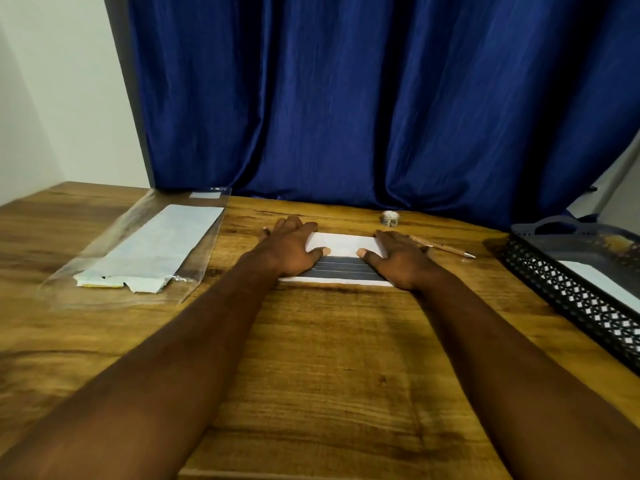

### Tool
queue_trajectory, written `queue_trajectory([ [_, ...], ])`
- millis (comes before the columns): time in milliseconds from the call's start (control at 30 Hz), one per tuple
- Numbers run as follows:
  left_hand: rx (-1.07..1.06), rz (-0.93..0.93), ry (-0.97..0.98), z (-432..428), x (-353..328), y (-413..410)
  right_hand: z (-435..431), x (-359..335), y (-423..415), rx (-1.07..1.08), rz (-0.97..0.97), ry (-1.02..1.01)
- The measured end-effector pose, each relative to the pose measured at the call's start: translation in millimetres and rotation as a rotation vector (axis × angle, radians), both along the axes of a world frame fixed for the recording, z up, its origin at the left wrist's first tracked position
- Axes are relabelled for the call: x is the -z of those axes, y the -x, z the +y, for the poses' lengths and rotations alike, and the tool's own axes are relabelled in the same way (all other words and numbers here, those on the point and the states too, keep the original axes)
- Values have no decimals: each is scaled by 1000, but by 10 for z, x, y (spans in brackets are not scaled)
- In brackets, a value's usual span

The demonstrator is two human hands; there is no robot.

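The white sheet [346, 242] lies in the middle of the wooden table [329, 341], with a dark striped band on its near part. The left hand [292, 245] and the right hand [398, 256] press flat on its two ends, fingers straight and close together, thumbs pointing at each other. I think that if one palm pushes harder, the sheet can slide on the smooth wood and crease crookedly. The right hand is also near the pen [441, 245] and could roll it away. The small tape roll [390, 218] has some print, too small to read.
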State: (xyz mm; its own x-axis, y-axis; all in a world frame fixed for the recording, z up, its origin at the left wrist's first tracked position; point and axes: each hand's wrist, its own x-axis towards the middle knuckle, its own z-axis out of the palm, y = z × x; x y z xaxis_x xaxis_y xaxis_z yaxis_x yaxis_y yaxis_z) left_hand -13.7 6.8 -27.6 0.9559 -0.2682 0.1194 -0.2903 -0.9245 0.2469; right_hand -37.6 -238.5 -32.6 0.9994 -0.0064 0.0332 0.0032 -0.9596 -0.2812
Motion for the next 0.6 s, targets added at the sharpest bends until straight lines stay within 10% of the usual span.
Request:
queue_trajectory([
  [600, 189, -540, 320, 18, -100, 82, 51, -189, 163, 7, -561, 127],
])
